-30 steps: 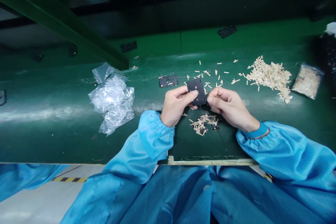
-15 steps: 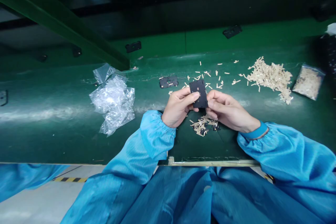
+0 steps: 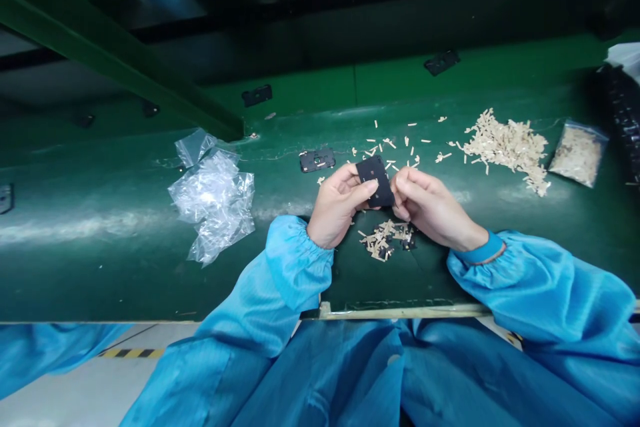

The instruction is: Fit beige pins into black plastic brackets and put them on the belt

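Note:
A flat black rectangular plastic part with small holes is gripped by my left hand, the thumb lying across its face. At the part's right edge, my right hand has its thumb and fingers pinched together; whatever is between the fingertips is hidden. Below the hands lies a small pile of beige and black pieces. Just behind my left hand, a similar black plastic part rests on the green bench. Small beige strips are scattered beyond the held part.
Clear plastic bags lie at the left. To the right are a large heap of beige strips and a zip bag of small pieces. Black parts lie at the back. A green beam slants down at upper left.
The black part has tilted slightly in my left hand. My right hand's fingers have shifted a little along its right edge. The whole view has moved slightly.

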The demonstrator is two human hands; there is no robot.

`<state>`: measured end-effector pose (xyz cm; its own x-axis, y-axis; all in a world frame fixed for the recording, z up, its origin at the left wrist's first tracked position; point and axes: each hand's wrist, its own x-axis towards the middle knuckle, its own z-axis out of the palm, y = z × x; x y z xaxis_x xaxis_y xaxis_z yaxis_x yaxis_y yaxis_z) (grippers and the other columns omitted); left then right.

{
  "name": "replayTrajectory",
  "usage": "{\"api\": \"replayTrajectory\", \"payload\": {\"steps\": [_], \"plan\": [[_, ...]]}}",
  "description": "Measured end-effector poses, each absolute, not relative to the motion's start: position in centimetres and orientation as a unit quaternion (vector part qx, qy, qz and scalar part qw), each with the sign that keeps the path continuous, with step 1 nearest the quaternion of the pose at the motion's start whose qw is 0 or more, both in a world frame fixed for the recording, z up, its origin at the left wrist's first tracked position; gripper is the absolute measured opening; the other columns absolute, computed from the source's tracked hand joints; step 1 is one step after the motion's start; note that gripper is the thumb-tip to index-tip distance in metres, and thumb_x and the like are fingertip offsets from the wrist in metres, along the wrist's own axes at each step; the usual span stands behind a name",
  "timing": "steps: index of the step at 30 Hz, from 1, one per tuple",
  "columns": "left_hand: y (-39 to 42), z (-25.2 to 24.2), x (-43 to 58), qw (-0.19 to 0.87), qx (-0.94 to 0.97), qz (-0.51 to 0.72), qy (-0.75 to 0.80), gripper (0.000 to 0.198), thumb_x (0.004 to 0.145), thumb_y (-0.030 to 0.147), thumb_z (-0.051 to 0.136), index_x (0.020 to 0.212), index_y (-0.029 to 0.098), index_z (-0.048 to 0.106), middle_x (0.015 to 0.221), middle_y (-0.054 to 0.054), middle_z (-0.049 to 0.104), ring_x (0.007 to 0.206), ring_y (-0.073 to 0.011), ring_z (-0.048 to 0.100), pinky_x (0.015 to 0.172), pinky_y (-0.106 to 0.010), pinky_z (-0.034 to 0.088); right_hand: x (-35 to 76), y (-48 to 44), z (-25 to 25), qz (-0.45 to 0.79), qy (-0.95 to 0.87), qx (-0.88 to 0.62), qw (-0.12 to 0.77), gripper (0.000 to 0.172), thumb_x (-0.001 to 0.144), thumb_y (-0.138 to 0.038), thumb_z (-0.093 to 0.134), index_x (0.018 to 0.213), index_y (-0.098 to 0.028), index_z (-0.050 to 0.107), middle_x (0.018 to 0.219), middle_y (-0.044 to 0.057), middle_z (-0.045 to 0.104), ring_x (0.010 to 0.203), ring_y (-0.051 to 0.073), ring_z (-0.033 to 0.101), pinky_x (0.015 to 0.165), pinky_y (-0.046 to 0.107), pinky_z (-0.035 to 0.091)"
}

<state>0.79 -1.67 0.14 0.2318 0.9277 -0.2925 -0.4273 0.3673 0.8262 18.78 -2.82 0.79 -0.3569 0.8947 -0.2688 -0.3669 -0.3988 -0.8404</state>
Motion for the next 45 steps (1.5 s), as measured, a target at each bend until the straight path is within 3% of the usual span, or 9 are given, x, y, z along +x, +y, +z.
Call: {"api": "replayTrajectory", "payload": {"steps": [4,14,23,32,39,45], "plan": [[-1.5,0.2,0.7,0.676,0.297,0.507,0.444,0.037,0.072,0.029,0.088,0.095,0.019,0.06,0.091,0.001,0.072,0.078,-0.0111,0.071,0.065,-0.021,0.064,19.2,-2.3,0.8,0.684,-0.362,-0.437,0.458,0.023,0.096,-0.037,0.067,0.084,-0.018,0.064,0.067,-0.004,0.053,0.052,0.007,0.042,0.051,0.025,0.028],[-1.5,-0.3,0.7,0.643,0.336,0.516,0.455,0.042,0.072,0.032,0.087,0.09,0.019,0.052,0.087,0.001,0.07,0.078,-0.0119,0.071,0.068,-0.026,0.065,19.1,-2.3,0.9,0.715,-0.356,-0.429,0.422,0.024,0.092,-0.031,0.069,0.077,-0.018,0.058,0.063,-0.005,0.051,0.049,0.006,0.038,0.049,0.025,0.023],[-1.5,0.0,0.7,0.646,0.334,0.519,0.449,0.042,0.074,0.032,0.087,0.089,0.019,0.051,0.088,0.001,0.07,0.078,-0.0117,0.071,0.067,-0.025,0.064,19.1,-2.4,0.8,0.734,-0.332,-0.426,0.412,0.025,0.092,-0.032,0.07,0.075,-0.018,0.058,0.062,-0.005,0.049,0.048,0.006,0.038,0.049,0.026,0.022],[-2.1,0.6,1.2,0.681,0.308,0.508,0.428,0.043,0.073,0.032,0.088,0.088,0.02,0.049,0.087,0.002,0.068,0.078,-0.0113,0.07,0.071,-0.025,0.063,18.4,-3.1,1.1,0.809,-0.274,-0.358,0.377,0.035,0.092,-0.049,0.07,0.081,-0.019,0.055,0.067,-0.005,0.05,0.051,0.007,0.04,0.05,0.024,0.026],[-2.7,0.9,1.7,0.728,0.231,0.504,0.403,0.036,0.079,0.03,0.083,0.094,0.021,0.052,0.087,0.003,0.069,0.077,-0.008,0.07,0.07,-0.018,0.058,17.8,-3.7,0.8,0.792,-0.321,-0.296,0.428,0.03,0.096,-0.041,0.068,0.083,-0.021,0.05,0.066,-0.007,0.051,0.052,0.007,0.042,0.053,0.024,0.03],[-2.7,0.7,1.6,0.728,0.231,0.505,0.401,0.035,0.08,0.029,0.082,0.095,0.02,0.052,0.089,0.003,0.07,0.08,-0.0085,0.071,0.073,-0.02,0.06,18.3,-3.6,0.4,0.752,-0.385,-0.329,0.422,0.023,0.097,-0.036,0.066,0.087,-0.022,0.052,0.064,-0.006,0.052,0.054,0.009,0.043,0.056,0.026,0.032]]}}
